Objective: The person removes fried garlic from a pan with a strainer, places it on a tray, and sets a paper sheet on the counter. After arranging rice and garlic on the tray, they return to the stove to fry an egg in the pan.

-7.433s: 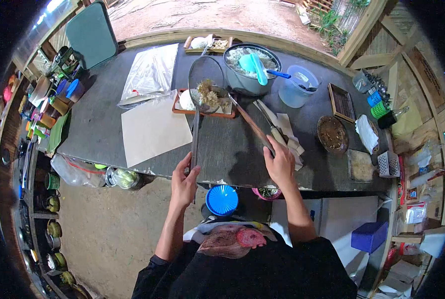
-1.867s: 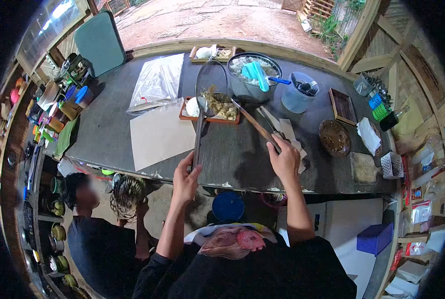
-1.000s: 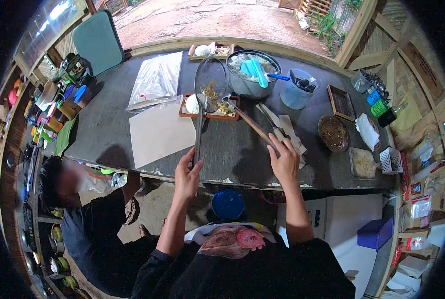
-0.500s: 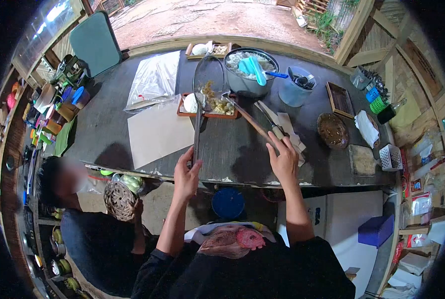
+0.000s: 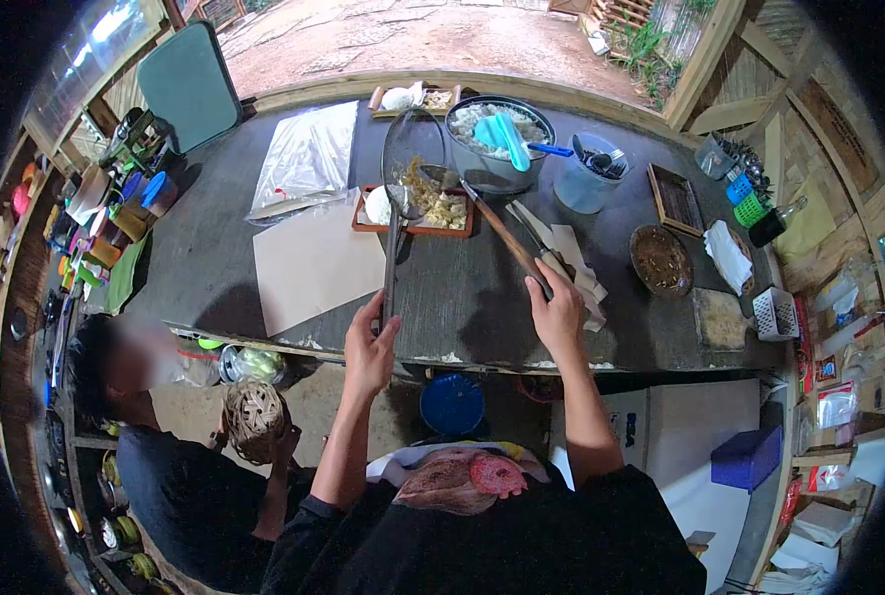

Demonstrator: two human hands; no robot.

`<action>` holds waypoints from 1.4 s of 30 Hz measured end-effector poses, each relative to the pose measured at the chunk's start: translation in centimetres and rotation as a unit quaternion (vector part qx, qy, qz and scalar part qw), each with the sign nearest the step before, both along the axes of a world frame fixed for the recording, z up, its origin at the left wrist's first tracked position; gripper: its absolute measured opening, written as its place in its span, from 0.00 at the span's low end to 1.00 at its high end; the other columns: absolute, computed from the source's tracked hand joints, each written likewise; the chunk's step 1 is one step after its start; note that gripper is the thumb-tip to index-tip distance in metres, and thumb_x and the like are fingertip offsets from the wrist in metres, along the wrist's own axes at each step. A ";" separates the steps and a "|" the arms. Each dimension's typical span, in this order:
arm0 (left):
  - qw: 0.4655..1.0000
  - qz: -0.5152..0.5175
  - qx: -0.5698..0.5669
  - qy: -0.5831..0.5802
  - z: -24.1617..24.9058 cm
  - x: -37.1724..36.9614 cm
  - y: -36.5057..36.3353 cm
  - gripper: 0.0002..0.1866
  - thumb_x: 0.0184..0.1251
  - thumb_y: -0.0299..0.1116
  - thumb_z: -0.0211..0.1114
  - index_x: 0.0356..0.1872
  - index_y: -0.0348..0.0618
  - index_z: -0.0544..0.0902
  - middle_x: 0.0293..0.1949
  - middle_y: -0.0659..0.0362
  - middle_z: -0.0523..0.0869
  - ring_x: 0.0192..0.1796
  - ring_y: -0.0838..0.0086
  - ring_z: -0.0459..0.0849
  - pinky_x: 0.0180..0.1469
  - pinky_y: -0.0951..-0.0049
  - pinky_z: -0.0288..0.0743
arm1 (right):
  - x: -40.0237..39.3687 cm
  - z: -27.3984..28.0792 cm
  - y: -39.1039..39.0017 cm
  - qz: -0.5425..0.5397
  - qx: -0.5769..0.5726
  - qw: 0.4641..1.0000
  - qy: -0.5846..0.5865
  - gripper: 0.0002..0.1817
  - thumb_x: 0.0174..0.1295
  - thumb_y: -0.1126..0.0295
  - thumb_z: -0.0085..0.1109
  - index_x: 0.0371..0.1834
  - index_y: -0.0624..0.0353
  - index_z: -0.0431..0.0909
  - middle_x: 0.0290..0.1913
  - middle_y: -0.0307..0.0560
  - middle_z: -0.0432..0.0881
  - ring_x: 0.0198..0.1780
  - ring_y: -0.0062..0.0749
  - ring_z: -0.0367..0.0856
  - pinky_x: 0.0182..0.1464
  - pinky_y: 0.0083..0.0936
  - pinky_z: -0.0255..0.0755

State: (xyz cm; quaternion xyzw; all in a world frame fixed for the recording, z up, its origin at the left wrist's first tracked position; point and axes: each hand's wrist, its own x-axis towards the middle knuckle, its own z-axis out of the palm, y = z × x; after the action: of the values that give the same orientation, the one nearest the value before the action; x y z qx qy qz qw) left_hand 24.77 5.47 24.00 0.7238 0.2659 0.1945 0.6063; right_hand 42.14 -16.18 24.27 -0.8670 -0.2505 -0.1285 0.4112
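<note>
My left hand (image 5: pixel 370 342) is closed around the long handle of a wire mesh strainer (image 5: pixel 392 258), whose round head hovers over a tray (image 5: pixel 456 233). Shredded yellowish food (image 5: pixel 420 188) lies in or just below the mesh. My right hand (image 5: pixel 558 312) grips the wooden handle of a long metal-ended spatula or ladle (image 5: pixel 503 233); its grey head is beside the strainer and partly blurred. On the brown tray are a white rice mound (image 5: pixel 379 205) and crumbly pale-yellow food (image 5: pixel 446 212). A knife (image 5: pixel 553 260) lies near my right hand.
Behind the tray stands a pot of rice (image 5: pixel 497 177) with a turquoise scoop. Right of it are a cutlery bucket (image 5: pixel 586 188) and a brown bowl (image 5: pixel 660 260). Brown paper (image 5: pixel 313 268) lies at left. Another person (image 5: pixel 184 486) at lower left holds a woven ball-shaped basket (image 5: pixel 254 421).
The spatula or ladle in my right hand has shifted, its head lifting slightly away from the food. More shredded food shows by the strainer. The other person's basket has turned and moved lower.
</note>
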 end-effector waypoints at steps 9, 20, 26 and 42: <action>0.998 -0.002 0.047 -0.043 -0.2 -0.2 0.2 0.25 0.61 0.26 0.60 0.59 0.30 0.70 0.49 0.49 0.78 0.52 0.68 0.75 0.56 0.71 0.67 | 0.1 0.1 0.9 -0.012 -0.022 1.000 0.018 0.19 0.63 0.59 0.54 0.52 0.59 0.77 0.45 0.56 0.82 0.45 0.51 0.80 0.46 0.38 0.73; 0.999 -0.006 0.036 -0.037 0.4 -0.3 0.0 0.24 0.62 0.25 0.58 0.60 0.29 0.69 0.50 0.50 0.77 0.52 0.69 0.75 0.57 0.72 0.66 | 0.4 -0.2 0.8 0.005 -0.028 1.000 0.011 0.20 0.64 0.58 0.53 0.52 0.60 0.76 0.42 0.57 0.82 0.42 0.52 0.81 0.43 0.39 0.74; 0.999 -0.007 0.028 -0.039 0.1 -0.1 0.1 0.24 0.61 0.25 0.59 0.60 0.30 0.69 0.50 0.50 0.77 0.52 0.69 0.74 0.56 0.72 0.66 | 0.2 0.2 1.0 0.015 -0.029 0.999 0.012 0.19 0.64 0.58 0.53 0.50 0.62 0.77 0.43 0.57 0.82 0.44 0.51 0.81 0.44 0.39 0.73; 1.000 0.015 0.023 -0.008 0.0 0.0 0.0 0.24 0.60 0.28 0.60 0.59 0.32 0.71 0.48 0.49 0.79 0.51 0.66 0.78 0.55 0.70 0.68 | -0.1 1.0 -0.1 0.006 -0.027 0.998 0.057 0.18 0.61 0.60 0.56 0.49 0.59 0.79 0.45 0.57 0.81 0.47 0.50 0.80 0.50 0.36 0.71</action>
State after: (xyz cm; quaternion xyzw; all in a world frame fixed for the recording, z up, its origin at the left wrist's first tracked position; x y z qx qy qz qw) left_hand 24.73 5.47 23.99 0.7323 0.2671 0.2151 0.5884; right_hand 42.00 -16.24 25.24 -0.8821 -0.2348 -0.0696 0.4024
